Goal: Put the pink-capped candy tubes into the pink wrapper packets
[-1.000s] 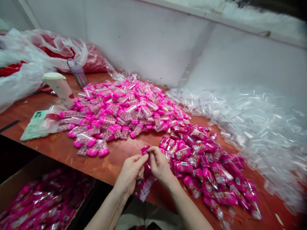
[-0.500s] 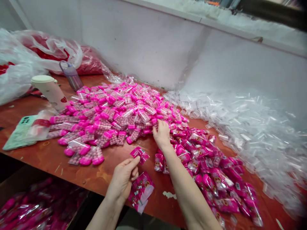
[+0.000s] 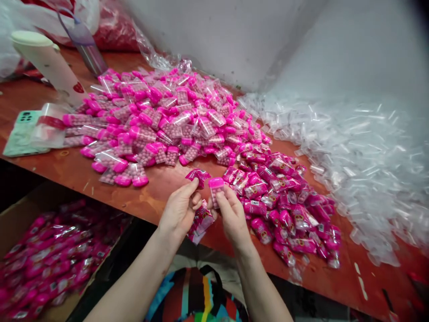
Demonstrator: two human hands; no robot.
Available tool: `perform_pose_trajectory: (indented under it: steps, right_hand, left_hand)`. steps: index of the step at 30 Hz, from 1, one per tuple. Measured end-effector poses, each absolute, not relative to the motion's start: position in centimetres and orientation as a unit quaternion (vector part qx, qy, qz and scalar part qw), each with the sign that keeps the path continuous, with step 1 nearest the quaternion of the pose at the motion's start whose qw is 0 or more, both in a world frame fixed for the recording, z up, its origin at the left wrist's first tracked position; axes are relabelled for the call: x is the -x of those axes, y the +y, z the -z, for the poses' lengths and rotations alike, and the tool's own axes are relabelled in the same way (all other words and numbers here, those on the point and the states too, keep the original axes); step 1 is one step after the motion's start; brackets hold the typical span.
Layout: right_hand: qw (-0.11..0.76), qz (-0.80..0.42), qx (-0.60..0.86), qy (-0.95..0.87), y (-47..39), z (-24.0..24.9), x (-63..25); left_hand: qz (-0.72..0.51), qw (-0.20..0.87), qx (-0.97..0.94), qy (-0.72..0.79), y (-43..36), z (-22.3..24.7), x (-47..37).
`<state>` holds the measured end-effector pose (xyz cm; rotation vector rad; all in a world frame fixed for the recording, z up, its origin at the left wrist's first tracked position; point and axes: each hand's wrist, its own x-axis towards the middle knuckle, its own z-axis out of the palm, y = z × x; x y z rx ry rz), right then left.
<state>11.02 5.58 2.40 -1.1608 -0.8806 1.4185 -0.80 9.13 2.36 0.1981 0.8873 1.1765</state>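
My left hand (image 3: 181, 205) is closed on pink printed wrappers (image 3: 198, 175), one showing above the thumb and more hanging below the fingers at the table edge. Close beside it, my right hand (image 3: 231, 213) pinches a small clear candy container (image 3: 216, 188) with a bright pink cap, cap upward, pale pink beads inside. Beyond both hands spreads a heap of the same capped containers (image 3: 157, 120). Right of my right hand lies a pile of filled, wrapped pink packets (image 3: 284, 205).
Empty clear containers (image 3: 368, 165) cover the table's right side. At the left stand a white tumbler (image 3: 50, 67), a purple-grey bottle (image 3: 87, 49) and a green phone (image 3: 25, 134). Below the table edge, a cardboard box (image 3: 16, 210) holds wrapped packets.
My right hand has come back from the heap with a capped container and is now beside my left hand. My left hand still holds the wrappers. The view has tilted down.
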Motion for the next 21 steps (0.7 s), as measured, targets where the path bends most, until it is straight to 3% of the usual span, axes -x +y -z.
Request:
perform_pose_trajectory:
  steps: [6, 15, 21]
  right_hand:
    - [0.526, -0.573, 0.514, -0.362, 4.0, -1.4, -10.7]
    - [0.495, -0.647, 0.46, -0.352, 3.0, -1.3, -12.9]
    - [0.456, -0.46, 0.543, -0.535, 2.7, -1.1, -13.2]
  left_hand:
    - [-0.497, 0.755, -0.166, 0.393, 7.7, -2.9, 0.0]
    - [-0.394, 0.814, -0.209, 0.373, 7.3, -2.8, -0.4]
    - [-0.383, 0.8, -0.239, 0.396, 6.6, -2.3, -0.6]
